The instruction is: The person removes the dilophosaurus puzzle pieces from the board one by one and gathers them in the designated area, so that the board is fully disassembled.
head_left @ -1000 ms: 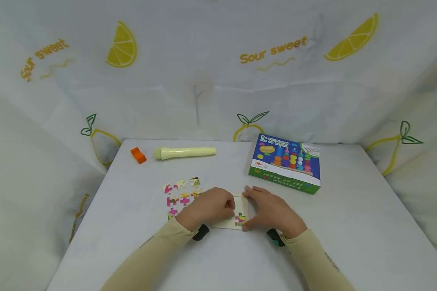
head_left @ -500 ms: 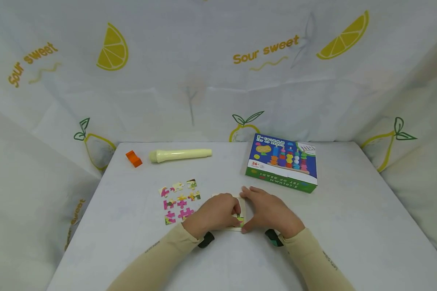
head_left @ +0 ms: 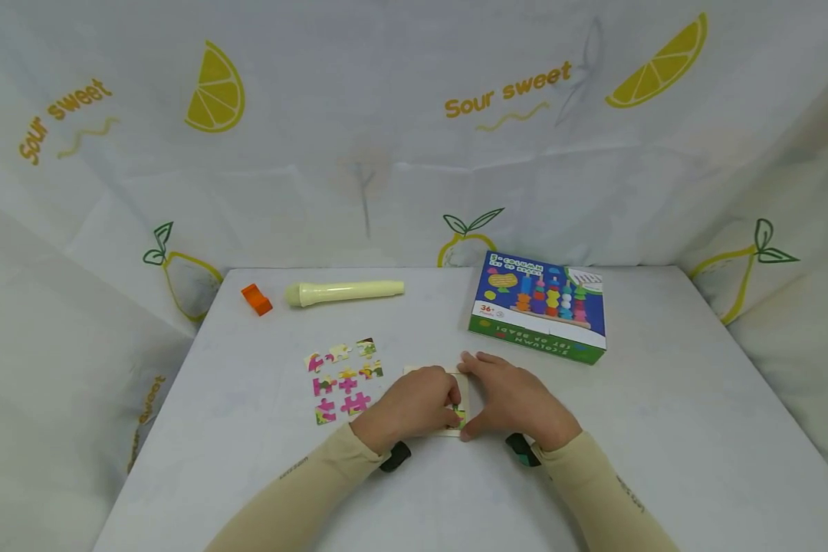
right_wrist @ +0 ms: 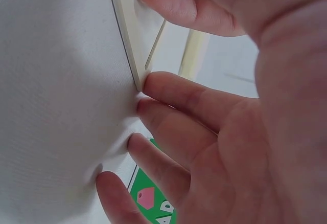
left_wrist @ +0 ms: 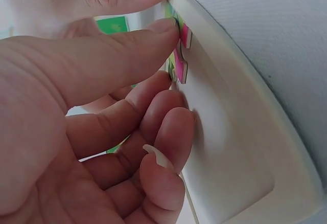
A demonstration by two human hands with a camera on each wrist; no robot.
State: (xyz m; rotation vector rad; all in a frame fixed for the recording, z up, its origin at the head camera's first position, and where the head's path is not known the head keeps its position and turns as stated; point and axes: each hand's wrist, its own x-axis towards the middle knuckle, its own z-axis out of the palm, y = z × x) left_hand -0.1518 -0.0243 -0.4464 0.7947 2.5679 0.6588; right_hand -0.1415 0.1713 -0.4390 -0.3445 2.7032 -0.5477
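A shallow cream puzzle tray lies on the table in front of me. My left hand is over it, thumb and index finger pinching a small pink-and-green puzzle piece close against the tray floor. Another pink-edged piece sits right beside it, at the tray's near right corner. The left hand's other fingers are curled loosely above the tray. My right hand is spread at the tray's right side, the thumb at the near corner and the index fingertip touching the far corner. Its other fingertips rest on the table.
Several loose jigsaw pieces lie in rows left of the tray. Farther back are an orange block-like piece and a pale yellow toy microphone. A blue and green bead-set box stands behind my right hand.
My left hand has moved right and slightly nearer, over the tray's near right corner, covering part of the piece there. The right hand has stayed at the tray's edge.
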